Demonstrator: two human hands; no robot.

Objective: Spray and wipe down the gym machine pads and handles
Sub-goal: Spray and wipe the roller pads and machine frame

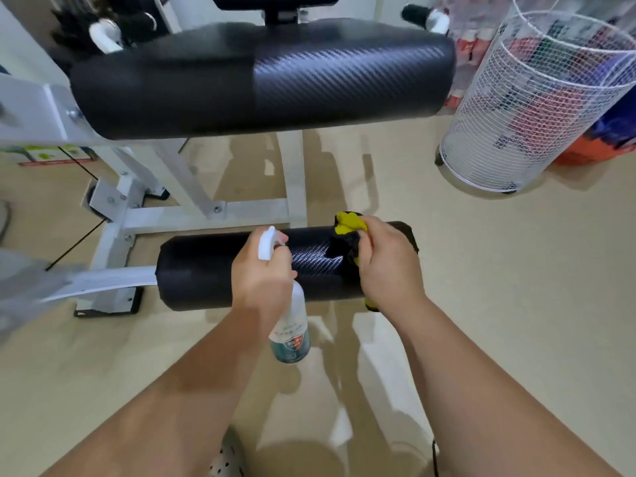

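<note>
L grip [263, 273] clenched round spray bottle [292, 327], just over lower roller pad [206, 270] — R grip [389, 263] clutching cloth [347, 224] on pad's far-right end.

Wire basket [537, 108]: white mesh, standing upright on the floor at the right and holding red and dark items too blurred to name.
Orange tub [585, 153]: sitting just behind the basket, partly hidden by it.
Floor [516, 304]: beige and glossy, reflecting light.
Box [51, 155]: lying at the far left, showing green print.
</note>
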